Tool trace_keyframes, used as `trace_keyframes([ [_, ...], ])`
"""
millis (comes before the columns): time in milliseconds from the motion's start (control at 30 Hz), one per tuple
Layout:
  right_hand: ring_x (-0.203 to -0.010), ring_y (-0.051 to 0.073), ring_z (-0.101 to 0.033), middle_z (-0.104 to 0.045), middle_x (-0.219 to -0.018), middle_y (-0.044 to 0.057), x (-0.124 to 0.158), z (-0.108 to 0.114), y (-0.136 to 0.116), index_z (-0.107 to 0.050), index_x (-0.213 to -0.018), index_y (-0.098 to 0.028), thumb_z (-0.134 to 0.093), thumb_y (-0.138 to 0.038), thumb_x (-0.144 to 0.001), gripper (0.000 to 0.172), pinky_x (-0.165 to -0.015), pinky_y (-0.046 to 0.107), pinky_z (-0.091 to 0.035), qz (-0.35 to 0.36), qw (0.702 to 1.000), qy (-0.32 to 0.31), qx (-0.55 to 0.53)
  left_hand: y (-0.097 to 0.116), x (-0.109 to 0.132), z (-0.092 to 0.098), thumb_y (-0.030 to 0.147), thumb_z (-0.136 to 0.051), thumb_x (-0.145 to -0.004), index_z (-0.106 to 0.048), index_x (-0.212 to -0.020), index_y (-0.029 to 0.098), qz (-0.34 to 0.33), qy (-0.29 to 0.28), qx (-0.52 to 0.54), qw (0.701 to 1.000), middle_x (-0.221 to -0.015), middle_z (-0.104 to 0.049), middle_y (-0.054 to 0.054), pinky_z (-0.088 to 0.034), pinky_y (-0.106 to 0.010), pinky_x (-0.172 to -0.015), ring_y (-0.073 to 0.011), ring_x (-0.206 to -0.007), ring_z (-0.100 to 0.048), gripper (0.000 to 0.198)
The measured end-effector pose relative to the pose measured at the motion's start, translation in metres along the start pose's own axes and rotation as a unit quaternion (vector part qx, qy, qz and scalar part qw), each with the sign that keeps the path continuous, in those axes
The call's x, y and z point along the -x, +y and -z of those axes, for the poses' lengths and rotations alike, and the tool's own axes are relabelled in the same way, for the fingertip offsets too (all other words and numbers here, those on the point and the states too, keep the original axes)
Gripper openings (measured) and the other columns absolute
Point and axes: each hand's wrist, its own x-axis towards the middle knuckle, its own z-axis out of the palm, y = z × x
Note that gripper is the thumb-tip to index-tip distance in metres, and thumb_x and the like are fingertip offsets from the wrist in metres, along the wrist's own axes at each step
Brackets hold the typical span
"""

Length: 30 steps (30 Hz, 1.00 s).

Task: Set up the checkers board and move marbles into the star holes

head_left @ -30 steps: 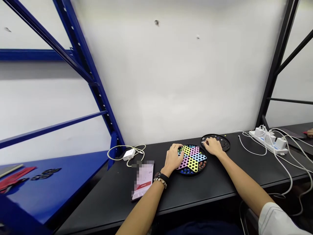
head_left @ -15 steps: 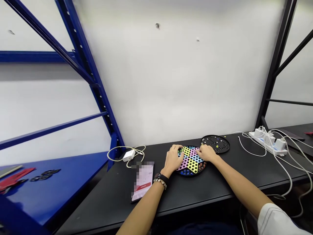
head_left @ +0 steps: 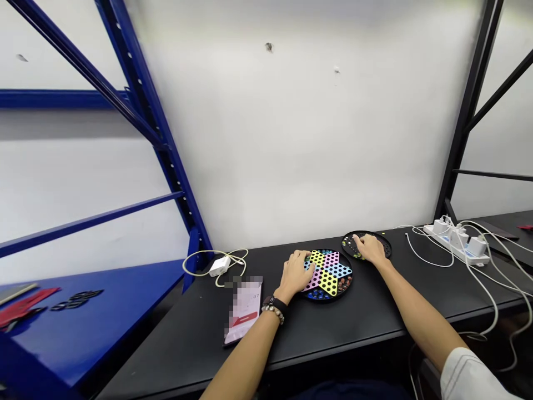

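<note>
Left hand (head_left: 295, 272): fingers (head_left: 300, 258) spread on checkers board (head_left: 328, 283) (yellow point nearest); right hand (head_left: 368, 249): same on black tray (head_left: 383, 244).

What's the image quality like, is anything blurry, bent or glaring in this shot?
In the head view, the blue shelf frame looks soft and bowed by the wide lens; the phone is partly pixelated; the white wall is evenly lit without glare.

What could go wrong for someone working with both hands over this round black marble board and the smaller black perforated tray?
The left hand rests on the multicoloured star-patterned marble board, so pressure might shift it and scatter marbles. The right hand on the black perforated tray could knock its marbles loose. The phone beside the left wrist might get brushed by the beaded bracelet.
</note>
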Motion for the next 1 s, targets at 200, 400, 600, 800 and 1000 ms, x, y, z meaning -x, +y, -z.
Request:
trace_keyframes([
  [200,-0.101,0.024,-0.057,-0.066,-0.103,0.009,0.002,-0.003,0.004,-0.067,-0.087,-0.02,-0.037,-0.044,-0.098,0.04,-0.084,0.034,-0.038,0.029,1.0,0.0,-0.009,-0.005,0.0,-0.005,0.039,-0.054,-0.086,-0.062,-0.119,0.027,0.008,-0.063,-0.014,0.998,-0.126,-0.062,-0.007,-0.043,-0.045,-0.098,-0.0289,-0.12,-0.054,0.036],
  [400,-0.116,0.025,-0.047,-0.062,-0.123,0.006,0.02,-0.015,-0.033,-0.064,-0.114,-0.027,-0.038,-0.045,-0.098,0.035,-0.098,0.044,-0.032,0.159,0.983,-0.062,-0.07,-0.008,-0.001,-0.004,0.037,-0.053,-0.087,-0.061,-0.125,0.026,-0.018,-0.081,-0.01,0.996,-0.13,-0.06,-0.008,-0.045,-0.042,-0.098,-0.0288,-0.119,-0.054,0.04],
  [600,-0.119,0.029,-0.044,-0.06,-0.13,0.01,0.031,-0.023,-0.048,-0.063,-0.123,-0.024,-0.045,-0.045,-0.094,0.04,-0.1,0.048,-0.03,0.226,0.968,-0.101,-0.031,-0.003,-0.001,0.005,0.035,-0.05,-0.087,-0.057,-0.131,0.024,-0.016,-0.119,-0.034,0.992,-0.137,-0.056,-0.007,-0.042,-0.041,-0.102,-0.0277,-0.121,-0.052,0.046],
  [800,-0.113,0.03,-0.048,-0.061,-0.119,0.012,0.033,-0.021,-0.053,-0.067,-0.111,-0.02,-0.045,-0.053,-0.093,0.043,-0.096,0.046,-0.032,0.23,0.97,-0.071,0.021,0.003,0.0,0.01,0.026,-0.047,-0.084,-0.054,-0.135,0.023,-0.017,-0.141,-0.056,0.988,-0.143,-0.052,-0.005,-0.035,-0.044,-0.11,-0.0264,-0.128,-0.048,0.052],
  [1000,-0.098,0.023,-0.055,-0.065,-0.092,0.008,0.03,-0.02,-0.053,-0.062,-0.068,-0.019,-0.038,-0.047,-0.097,0.047,-0.086,0.036,-0.034,0.196,0.98,-0.039,0.022,0.003,-0.001,0.007,0.023,-0.045,-0.084,-0.055,-0.134,0.028,-0.019,-0.136,-0.062,0.989,-0.145,-0.051,-0.003,-0.032,-0.046,-0.113,-0.0248,-0.136,-0.042,0.051],
])
